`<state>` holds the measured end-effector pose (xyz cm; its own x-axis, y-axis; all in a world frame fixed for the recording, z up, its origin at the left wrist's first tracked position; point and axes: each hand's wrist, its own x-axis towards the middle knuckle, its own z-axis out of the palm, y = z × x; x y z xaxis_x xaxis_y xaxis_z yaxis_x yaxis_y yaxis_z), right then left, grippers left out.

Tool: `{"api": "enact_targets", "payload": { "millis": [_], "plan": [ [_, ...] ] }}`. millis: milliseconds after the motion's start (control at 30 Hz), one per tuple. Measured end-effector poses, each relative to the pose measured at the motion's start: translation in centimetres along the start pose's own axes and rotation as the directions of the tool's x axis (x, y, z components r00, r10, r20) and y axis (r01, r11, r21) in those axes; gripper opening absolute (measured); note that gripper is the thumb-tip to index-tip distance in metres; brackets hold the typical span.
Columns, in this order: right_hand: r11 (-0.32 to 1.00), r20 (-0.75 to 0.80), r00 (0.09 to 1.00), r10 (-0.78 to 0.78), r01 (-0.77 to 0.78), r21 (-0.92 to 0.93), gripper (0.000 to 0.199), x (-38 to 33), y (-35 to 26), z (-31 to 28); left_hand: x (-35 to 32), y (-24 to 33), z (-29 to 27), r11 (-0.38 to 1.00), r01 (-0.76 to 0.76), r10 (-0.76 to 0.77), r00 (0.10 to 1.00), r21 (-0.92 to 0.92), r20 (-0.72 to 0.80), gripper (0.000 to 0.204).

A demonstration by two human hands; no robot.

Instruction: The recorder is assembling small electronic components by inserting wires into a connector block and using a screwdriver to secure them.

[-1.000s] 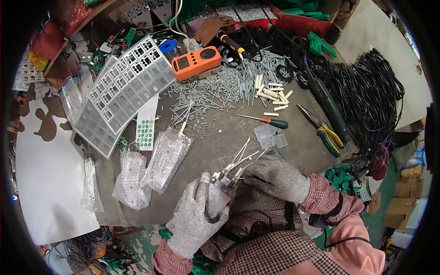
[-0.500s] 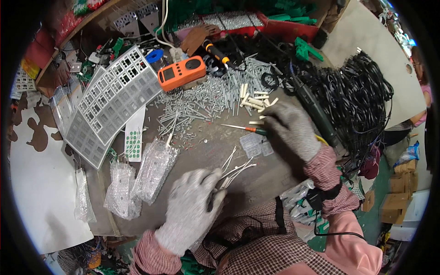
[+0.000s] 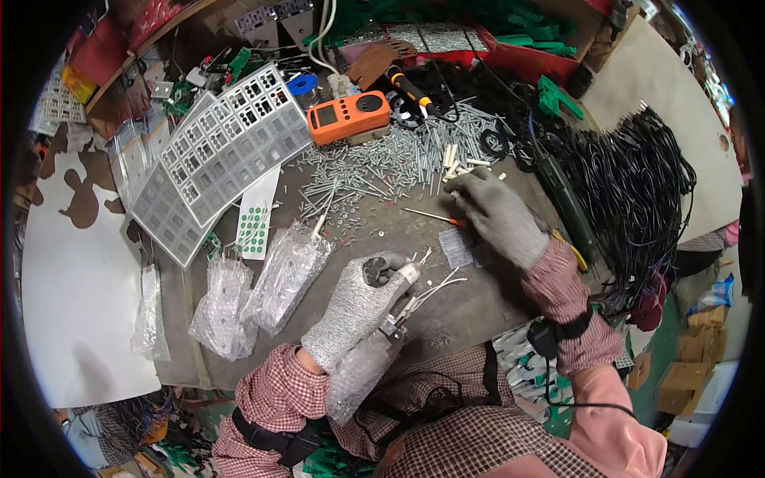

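Two gloved hands work over one bench (image 3: 478, 307). The left hand (image 3: 358, 303) has one bubble-wrapped unit (image 3: 358, 378); its fingers are curled closed, grasping the unit near its wired end. The right hand (image 3: 498, 215) reaches across to several cream tubes (image 3: 451, 154), its fingertips at the near edge of the pile; whether they pinch a tube cannot be told, and the glove hides some, so the tubes defy an exact count.

The unit is at the front of the bench, below the left palm and just above the person's checked apron (image 3: 478, 430). It looks long and cloudy-clear in its wrap, tilted, with small metal parts at the upper end, where thin white wires (image 3: 438, 287) with pale tips fan out to the right.

Three more wrapped packets (image 3: 287, 279) lie left of the hand, wires pointing away from the person. Beyond them are at least two overlapping grid panels (image 3: 227, 143) and one sheet of green dots (image 3: 255, 223). There is one orange meter (image 3: 348, 117), one blue spool (image 3: 303, 84) and one screwdriver (image 3: 430, 215), partly under the right hand. Loose screws (image 3: 382, 163), too many to count, spread beside the tubes.
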<state>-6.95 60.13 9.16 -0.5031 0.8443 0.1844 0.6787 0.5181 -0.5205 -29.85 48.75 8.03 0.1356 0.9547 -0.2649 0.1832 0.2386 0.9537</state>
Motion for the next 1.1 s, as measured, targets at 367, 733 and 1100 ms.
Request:
{"api": "enact_targets", "payload": {
  "millis": [367, 733, 1100],
  "plan": [
    [0.4, 0.105, 0.959, 0.261, -0.207, 0.893, 0.018, -4.7, -4.1, 3.7, -0.4, -0.3, 0.3, 0.994, 0.014, -0.014, 1.0, -0.104, 0.006, 0.023],
    [0.672, -0.052, 0.984, 0.17, -0.077, 0.736, 0.02, -5.1, -5.3, 4.3, -0.3, -0.1, 0.7, 0.994, 0.084, -0.083, 0.996, -0.075, 0.014, 0.023],
    [0.935, -0.079, 0.996, -0.033, 0.059, 0.349, 0.021, -5.7, -5.6, 3.5, -3.0, 1.4, -0.5, 0.998, -0.033, 0.034, 0.999, -0.06, 0.004, 0.043]
  ]
}}
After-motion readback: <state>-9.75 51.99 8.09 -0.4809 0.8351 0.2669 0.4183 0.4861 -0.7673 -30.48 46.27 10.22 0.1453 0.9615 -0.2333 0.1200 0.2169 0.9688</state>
